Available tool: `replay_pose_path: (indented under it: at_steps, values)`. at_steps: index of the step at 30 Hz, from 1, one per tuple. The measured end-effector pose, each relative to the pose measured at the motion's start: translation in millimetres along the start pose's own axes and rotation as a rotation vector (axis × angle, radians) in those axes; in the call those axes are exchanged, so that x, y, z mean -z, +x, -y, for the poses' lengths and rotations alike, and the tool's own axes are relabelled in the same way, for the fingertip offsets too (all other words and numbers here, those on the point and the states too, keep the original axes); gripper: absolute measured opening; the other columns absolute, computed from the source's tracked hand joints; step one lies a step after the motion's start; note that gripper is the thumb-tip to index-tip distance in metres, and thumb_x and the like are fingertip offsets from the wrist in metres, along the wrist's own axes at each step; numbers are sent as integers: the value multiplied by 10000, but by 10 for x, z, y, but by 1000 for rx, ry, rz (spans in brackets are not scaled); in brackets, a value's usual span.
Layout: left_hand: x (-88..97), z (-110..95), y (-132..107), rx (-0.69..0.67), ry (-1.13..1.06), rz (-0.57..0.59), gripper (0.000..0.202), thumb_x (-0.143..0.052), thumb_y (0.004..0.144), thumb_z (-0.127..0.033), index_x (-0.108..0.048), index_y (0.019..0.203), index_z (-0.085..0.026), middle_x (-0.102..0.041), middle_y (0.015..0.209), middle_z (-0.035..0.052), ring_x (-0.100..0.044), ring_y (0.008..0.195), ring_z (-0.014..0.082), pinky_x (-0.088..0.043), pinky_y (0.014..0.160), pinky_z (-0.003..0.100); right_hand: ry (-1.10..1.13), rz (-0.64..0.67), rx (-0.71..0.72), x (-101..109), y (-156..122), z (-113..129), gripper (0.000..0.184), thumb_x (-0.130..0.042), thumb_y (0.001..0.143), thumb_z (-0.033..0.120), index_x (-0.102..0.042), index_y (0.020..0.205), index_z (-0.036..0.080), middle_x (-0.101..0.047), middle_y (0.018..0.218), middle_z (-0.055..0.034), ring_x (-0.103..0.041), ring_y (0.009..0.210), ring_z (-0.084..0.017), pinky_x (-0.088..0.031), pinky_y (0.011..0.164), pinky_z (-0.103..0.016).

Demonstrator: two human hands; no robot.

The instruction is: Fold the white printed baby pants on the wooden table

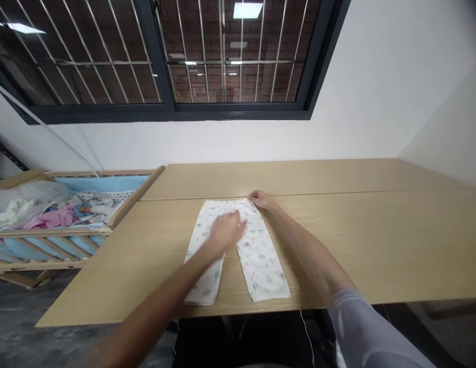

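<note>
A small pair of white baby trousers (261, 258) with a pastel print lies flat on the wooden table (376, 240), waistband away from me, legs toward the near edge. My left hand (227, 230) lies on the upper middle of the trousers, slightly blurred, fingers stretched out flat. My right hand (259, 199) is at the far right corner of the waistband, its fingers curled on the fabric edge.
A wooden baby cot (118, 207) stands to the left of the table, holding blue padding and several loose garments, one pink. A white wall and a barred window are behind the table. The floor below is dark.
</note>
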State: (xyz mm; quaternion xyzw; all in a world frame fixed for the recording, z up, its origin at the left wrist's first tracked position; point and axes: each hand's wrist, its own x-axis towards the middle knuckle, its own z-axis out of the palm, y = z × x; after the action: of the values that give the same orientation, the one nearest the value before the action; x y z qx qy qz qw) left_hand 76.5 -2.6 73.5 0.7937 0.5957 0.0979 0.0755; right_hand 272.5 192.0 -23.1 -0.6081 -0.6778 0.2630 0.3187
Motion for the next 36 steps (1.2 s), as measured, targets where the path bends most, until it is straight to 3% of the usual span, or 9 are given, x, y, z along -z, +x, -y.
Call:
replay_pose_path:
  at_steps: [2, 5, 8, 11, 17, 21, 25, 31, 36]
  values:
    - [-151, -372, -391, -108, -26, 98, 464, -435, 958, -562, -691, 1015, -179, -738, 873, 96, -698, 829, 269, -525, 760, 386, 25, 60, 5, 18, 61, -30, 155, -671, 838, 306, -712, 875, 160, -760, 877, -58, -679, 799, -161, -500, 697, -218]
    - [-405, -800, -838, -244, -40, 243, 568, -411, 934, -628, -731, 937, -158, -745, 854, 147, -714, 806, 321, -536, 739, 449, 13, 99, -16, 9, 119, -38, 171, -725, 799, 323, -717, 834, 155, -754, 832, -56, -679, 779, -169, -490, 668, -215]
    - [-578, -990, -1006, -225, -49, 288, 497, -455, 934, -533, -735, 985, -124, -755, 908, 180, -721, 861, 353, -536, 779, 478, -30, 72, -52, -18, 124, -17, 157, -741, 779, 293, -701, 850, 159, -745, 836, -47, -664, 761, -155, -467, 661, -209]
    - [-642, -995, -1012, -207, -69, 303, 380, -443, 928, -353, -726, 994, -108, -756, 929, 183, -723, 859, 341, -529, 781, 468, -64, 37, -74, -28, 92, 41, 132, -730, 770, 241, -684, 868, 167, -735, 862, -36, -647, 761, -140, -450, 676, -207]
    - [-515, -795, -1116, -184, -259, 191, 301, -449, 898, -301, -705, 803, -175, -731, 760, 117, -668, 689, 258, -434, 639, 370, -40, 13, -79, 21, 19, 315, 122, -734, 720, 161, -671, 823, 149, -721, 808, -50, -641, 738, -156, -439, 643, -221]
    - [-287, -531, -1277, -44, -483, 45, 365, -413, 938, -351, -510, 611, -222, -580, 561, 3, -497, 527, 151, -290, 541, 318, 27, 12, -63, 38, 19, 616, 198, -748, 712, 190, -687, 896, 150, -730, 829, -44, -639, 701, -144, -443, 602, -215]
    - [-108, -167, -1492, 125, -601, -40, 415, -374, 939, -436, -356, 579, -230, -452, 521, -28, -427, 523, 132, -272, 547, 302, 64, 11, -28, -59, 94, 980, 160, -744, 701, 199, -697, 846, 150, -730, 836, -39, -638, 708, -140, -451, 605, -213]
    - [-125, 378, -1878, 349, -558, -84, 467, -361, 922, -561, -405, 590, -236, -496, 536, -17, -460, 528, 145, -303, 555, 289, 38, 17, 29, -551, 191, 1470, 174, -710, 718, 197, -685, 886, 160, -713, 851, -31, -642, 743, -140, -474, 662, -217]
    - [-199, 669, -2019, 502, -331, -78, 443, -333, 949, -489, -492, 623, -237, -613, 599, 20, -580, 598, 189, -323, 598, 303, -34, 30, 32, -1051, 129, 1667, 253, -672, 733, 173, -652, 985, 180, -703, 1009, -69, -649, 811, -171, -490, 683, -251]
